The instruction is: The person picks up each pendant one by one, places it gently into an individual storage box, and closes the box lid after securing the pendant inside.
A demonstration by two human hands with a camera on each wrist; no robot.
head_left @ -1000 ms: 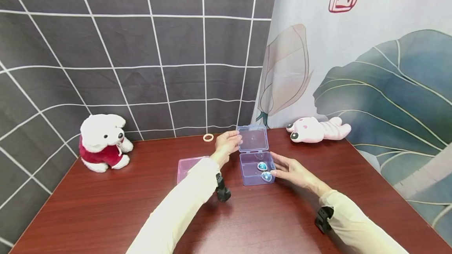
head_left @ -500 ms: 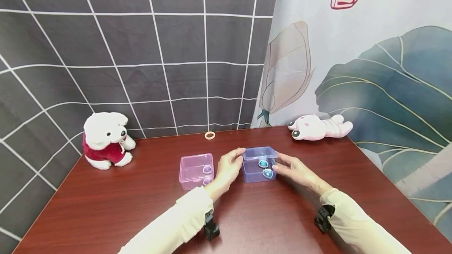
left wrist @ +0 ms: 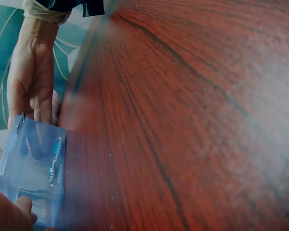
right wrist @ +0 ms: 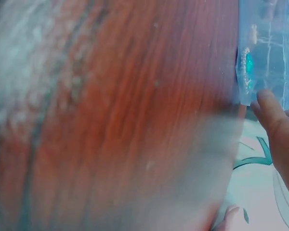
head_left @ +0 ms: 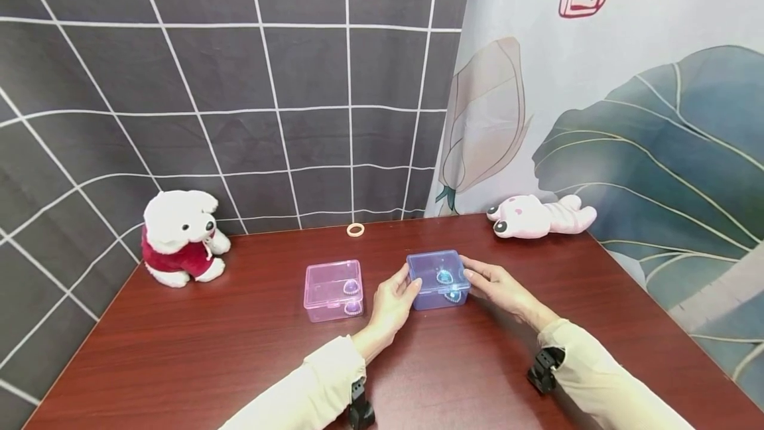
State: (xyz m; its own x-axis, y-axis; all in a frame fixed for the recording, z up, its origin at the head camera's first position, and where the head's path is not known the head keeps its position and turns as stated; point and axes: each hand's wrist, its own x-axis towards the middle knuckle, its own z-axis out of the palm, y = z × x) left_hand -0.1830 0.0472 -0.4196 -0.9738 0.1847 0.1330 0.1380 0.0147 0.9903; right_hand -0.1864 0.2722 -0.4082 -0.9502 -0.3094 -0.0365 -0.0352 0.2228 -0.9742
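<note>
In the head view a blue see-through plastic box (head_left: 431, 264) stands on the table, its hinged lid down over it. Two blue heart-like gems (head_left: 444, 277) with beaded white edges show inside. My left hand (head_left: 390, 307) grips the left side, its thumb at the front left corner of the lid. At the right side my right hand (head_left: 503, 294) holds the box between thumb and fingers; some of its fingers are hidden behind. To the left sits a pink see-through box (head_left: 319, 287), lid down, with two purple gems (head_left: 351, 286) inside. The left wrist view shows the blue box (left wrist: 43, 163) between both hands.
A pale ring (head_left: 349, 231) lies near the table's back edge. At the back left sits a white plush bear (head_left: 176, 217) in a red top, and a pink plush toy (head_left: 525, 219) lies at the back right. Curtains hang behind the brown table (head_left: 179, 357).
The blue box's lid has swung down from upright to lying over the box. My left hand came forward with it, and its thumb moved onto the front corner. The right hand stays at the right side.
</note>
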